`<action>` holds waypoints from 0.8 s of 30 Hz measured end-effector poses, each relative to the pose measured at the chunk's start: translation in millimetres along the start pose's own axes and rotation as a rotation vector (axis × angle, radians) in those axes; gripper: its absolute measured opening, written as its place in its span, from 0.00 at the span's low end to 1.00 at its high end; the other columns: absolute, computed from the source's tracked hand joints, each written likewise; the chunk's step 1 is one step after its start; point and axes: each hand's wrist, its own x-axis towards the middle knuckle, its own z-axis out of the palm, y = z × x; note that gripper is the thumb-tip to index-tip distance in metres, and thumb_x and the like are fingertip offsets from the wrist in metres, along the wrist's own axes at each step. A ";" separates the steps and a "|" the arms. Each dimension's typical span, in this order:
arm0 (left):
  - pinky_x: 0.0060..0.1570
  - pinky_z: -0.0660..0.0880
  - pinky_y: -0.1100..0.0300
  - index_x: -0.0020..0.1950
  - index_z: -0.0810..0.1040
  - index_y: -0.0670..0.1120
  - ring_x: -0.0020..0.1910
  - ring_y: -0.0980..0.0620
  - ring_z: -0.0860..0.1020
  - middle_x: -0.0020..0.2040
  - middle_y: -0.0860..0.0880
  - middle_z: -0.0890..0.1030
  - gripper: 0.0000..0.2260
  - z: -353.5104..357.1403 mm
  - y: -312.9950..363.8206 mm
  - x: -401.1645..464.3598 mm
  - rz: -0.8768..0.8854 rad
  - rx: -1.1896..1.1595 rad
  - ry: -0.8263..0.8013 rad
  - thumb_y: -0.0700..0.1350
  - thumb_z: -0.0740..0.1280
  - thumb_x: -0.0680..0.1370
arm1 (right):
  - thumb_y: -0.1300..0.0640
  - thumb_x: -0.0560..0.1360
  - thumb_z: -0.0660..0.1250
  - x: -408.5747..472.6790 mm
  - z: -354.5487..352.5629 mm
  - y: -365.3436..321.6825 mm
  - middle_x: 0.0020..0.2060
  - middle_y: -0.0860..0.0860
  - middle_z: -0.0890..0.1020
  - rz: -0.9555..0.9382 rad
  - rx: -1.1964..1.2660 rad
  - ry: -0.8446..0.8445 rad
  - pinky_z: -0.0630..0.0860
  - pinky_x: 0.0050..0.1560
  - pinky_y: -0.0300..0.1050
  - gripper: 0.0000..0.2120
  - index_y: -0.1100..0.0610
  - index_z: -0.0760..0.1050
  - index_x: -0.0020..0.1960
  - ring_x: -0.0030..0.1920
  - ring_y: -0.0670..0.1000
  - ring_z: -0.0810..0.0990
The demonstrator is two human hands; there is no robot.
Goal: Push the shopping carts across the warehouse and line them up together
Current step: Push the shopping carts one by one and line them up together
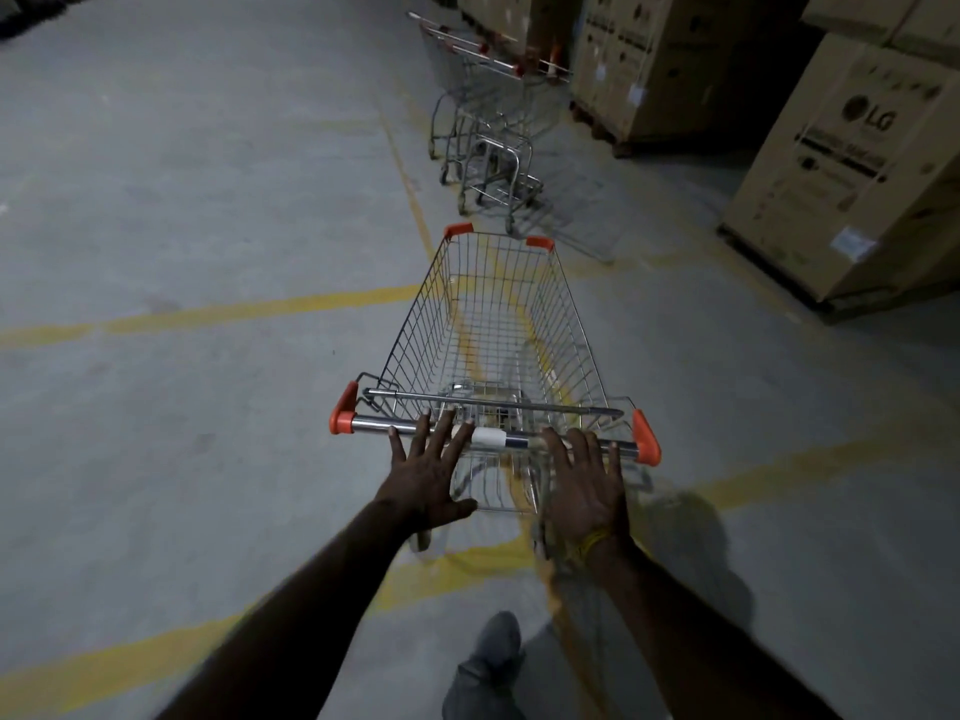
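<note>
1. Left hand: fingers straight and spread, laid over the handle bar left of its white centre sleeve; nothing is clasped; whether the palm bears on the bar or hangs just short of it cannot be told.
2. Right hand: likewise flat and splayed, fingertips at the bar right of the sleeve, short of the orange end cap; holds nothing; a yellow band sits at the wrist.
3. Shopping cart: wire basket, empty, running straight ahead from both hands; orange corner guards at its far rim; flat palms suit a shove, not steering, so the pose reads as pushing or letting the cart roll.
4. Parked carts: a row already nested together, beyond the far end of the pushed cart and slightly to the right of the hands' line; apart from it, floor showing between.
5. Cardboard boxes: stacked on pallets, to the right of the right hand and ahead, flanking the parked row; likely the edge to line up against.
6. Yellow floor lines: crossing under and left of the grip.
</note>
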 end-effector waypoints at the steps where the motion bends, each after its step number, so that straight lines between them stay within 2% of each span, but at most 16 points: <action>1: 0.68 0.41 0.28 0.76 0.31 0.55 0.76 0.39 0.35 0.79 0.47 0.35 0.50 -2.5 -7.9 14.9 -0.003 -0.001 0.007 0.70 0.62 0.70 | 0.56 0.61 0.75 15.4 -0.6 -2.3 0.66 0.54 0.76 -0.001 -0.009 -0.001 0.53 0.70 0.61 0.43 0.47 0.66 0.74 0.67 0.59 0.73; 4: 0.68 0.40 0.29 0.75 0.29 0.57 0.76 0.40 0.34 0.79 0.48 0.35 0.50 -13.3 -31.9 60.1 -0.013 0.026 0.008 0.70 0.62 0.69 | 0.58 0.62 0.73 61.9 -0.1 -8.6 0.69 0.55 0.74 -0.031 -0.019 0.006 0.52 0.70 0.62 0.44 0.48 0.63 0.75 0.68 0.60 0.71; 7: 0.68 0.38 0.30 0.77 0.33 0.55 0.77 0.39 0.36 0.79 0.48 0.36 0.50 -26.4 -58.3 105.2 -0.014 0.039 -0.008 0.71 0.62 0.69 | 0.57 0.64 0.72 111.4 -1.5 -14.9 0.70 0.56 0.73 -0.053 -0.030 0.007 0.54 0.70 0.65 0.42 0.49 0.63 0.76 0.69 0.61 0.71; 10: 0.68 0.39 0.29 0.77 0.32 0.56 0.77 0.39 0.37 0.79 0.48 0.36 0.50 -41.1 -85.6 149.8 -0.017 0.056 -0.038 0.72 0.60 0.68 | 0.62 0.61 0.71 161.7 -2.1 -20.7 0.67 0.58 0.75 -0.090 0.010 0.005 0.62 0.66 0.66 0.44 0.50 0.63 0.75 0.67 0.62 0.72; 12: 0.68 0.39 0.30 0.75 0.30 0.57 0.77 0.40 0.36 0.79 0.48 0.35 0.50 -50.7 -102.6 180.5 -0.020 0.070 -0.053 0.73 0.60 0.68 | 0.63 0.58 0.71 195.5 -1.7 -22.2 0.66 0.58 0.75 -0.118 0.012 0.013 0.63 0.65 0.65 0.47 0.50 0.62 0.76 0.66 0.62 0.72; 16: 0.69 0.39 0.30 0.77 0.34 0.55 0.77 0.40 0.36 0.79 0.48 0.35 0.50 -73.1 -131.4 238.8 -0.005 0.067 -0.093 0.71 0.62 0.70 | 0.63 0.56 0.71 258.5 0.4 -30.0 0.68 0.58 0.74 -0.114 0.025 0.015 0.64 0.67 0.66 0.49 0.51 0.62 0.76 0.68 0.62 0.71; 24: 0.68 0.37 0.31 0.77 0.33 0.56 0.77 0.40 0.35 0.79 0.48 0.34 0.49 -94.5 -191.6 357.5 0.031 0.049 -0.074 0.70 0.63 0.70 | 0.59 0.61 0.71 383.1 3.5 -55.4 0.72 0.59 0.69 -0.037 -0.008 0.013 0.53 0.71 0.68 0.48 0.51 0.57 0.78 0.71 0.63 0.65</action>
